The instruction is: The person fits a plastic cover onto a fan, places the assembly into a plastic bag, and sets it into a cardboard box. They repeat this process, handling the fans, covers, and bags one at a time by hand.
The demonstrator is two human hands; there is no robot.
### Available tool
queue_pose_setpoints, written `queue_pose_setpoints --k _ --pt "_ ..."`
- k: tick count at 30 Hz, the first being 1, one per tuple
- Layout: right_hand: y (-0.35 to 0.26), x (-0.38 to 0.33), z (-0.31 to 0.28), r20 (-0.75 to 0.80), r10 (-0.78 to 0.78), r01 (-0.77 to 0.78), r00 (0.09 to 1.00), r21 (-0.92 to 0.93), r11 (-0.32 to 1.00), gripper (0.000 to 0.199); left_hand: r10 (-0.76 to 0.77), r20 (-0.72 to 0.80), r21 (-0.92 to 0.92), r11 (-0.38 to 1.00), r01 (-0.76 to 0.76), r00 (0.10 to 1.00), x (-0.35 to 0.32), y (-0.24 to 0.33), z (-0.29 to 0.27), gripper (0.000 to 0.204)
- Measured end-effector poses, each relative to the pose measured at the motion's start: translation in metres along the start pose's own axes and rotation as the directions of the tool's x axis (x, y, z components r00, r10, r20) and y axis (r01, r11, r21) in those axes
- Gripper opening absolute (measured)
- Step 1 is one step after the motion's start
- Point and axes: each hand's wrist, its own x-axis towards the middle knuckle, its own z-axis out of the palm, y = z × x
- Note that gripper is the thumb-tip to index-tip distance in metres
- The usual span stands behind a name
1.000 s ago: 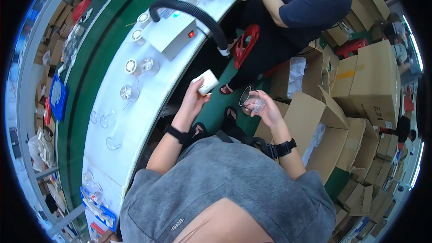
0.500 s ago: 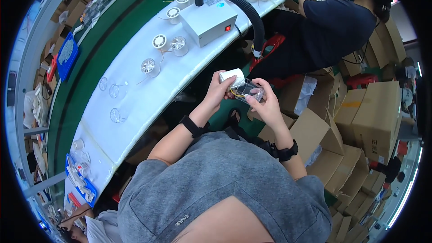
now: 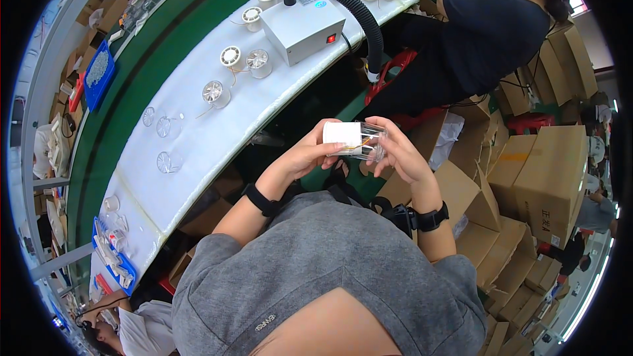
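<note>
In front of my chest, my left hand (image 3: 311, 153) grips a white cylinder (image 3: 341, 134) lying on its side. Yellowish wires (image 3: 364, 146) run from its right end into a clear plastic cup (image 3: 377, 133). My right hand (image 3: 407, 156) has its fingers round the cup's far end. The cup's mouth meets or slightly overlaps the cylinder; exactly how far, I cannot tell. On the white bench (image 3: 178, 191), clear finned parts (image 3: 167, 161) and a clear-bodied unit with a wire (image 3: 215, 93) lie apart from both hands.
A grey box with a red switch (image 3: 304, 29) carries a black flexible hose (image 3: 373, 29) that bends over the bench edge. Several white round units stand behind it. At right are a co-worker (image 3: 491, 39) and open cardboard boxes (image 3: 455, 191). A blue tray (image 3: 115, 257) sits lower left.
The white cylinder has turned level and come down a little. The clear cup is now in line with it and closer, with the wires going inside. My right fingers have spread round the cup's end.
</note>
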Motion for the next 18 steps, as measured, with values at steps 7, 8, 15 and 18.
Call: queue_pose_setpoints --k 7,8,15,18 --pt "-0.005 -0.01 -0.018 0.114 -0.054 0.074 0.992 -0.182 0.98 0.032 -0.07 0.118 0.147 0.988 0.052 0.991 0.002 0.008 0.003 0.051" --pt "-0.005 -0.01 -0.02 0.119 -0.053 0.074 0.992 -0.183 0.98 0.032 -0.092 0.135 0.137 0.988 0.073 0.987 0.003 0.01 0.004 0.051" --pt "-0.001 -0.015 -0.022 0.094 -0.066 0.068 0.993 -0.027 0.997 0.035 -0.063 0.18 0.124 0.991 0.041 0.982 0.0 0.014 0.013 0.056" --pt "-0.002 -0.016 -0.024 0.11 -0.096 0.102 0.989 -0.054 0.993 0.038 0.02 0.171 0.202 0.978 -0.055 0.985 0.001 0.013 0.015 0.056"
